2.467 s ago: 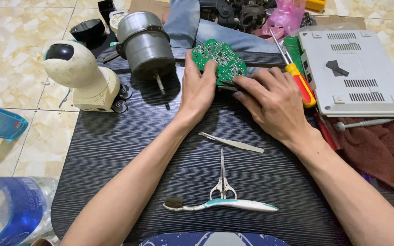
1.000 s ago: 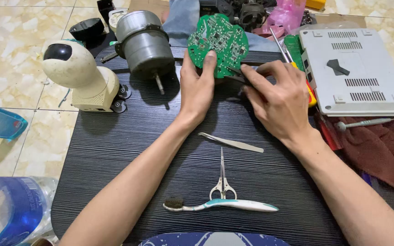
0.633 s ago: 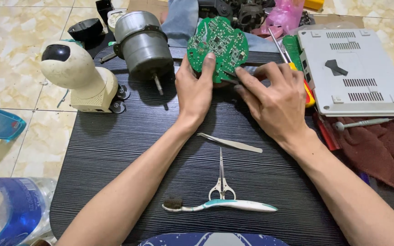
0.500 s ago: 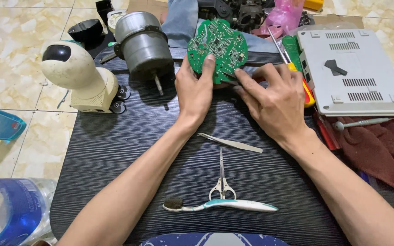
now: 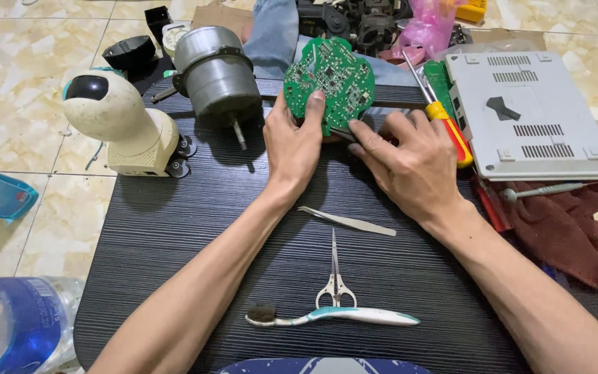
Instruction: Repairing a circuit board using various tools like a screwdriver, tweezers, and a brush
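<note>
Two hands, left hand (image 5: pixel 297 142) and right hand (image 5: pixel 410 163), tilt one green circuit board (image 5: pixel 330 82).

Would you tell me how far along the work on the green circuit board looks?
Done: the circuit board is out and bare. In hand: the left hand props it upright, the right hand at its lower edge. Left: tweezers, scissors and toothbrush lie untouched.

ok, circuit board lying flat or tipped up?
Tipped up: the green circuit board stands on its lower edge on the table, held by the left hand.
</note>
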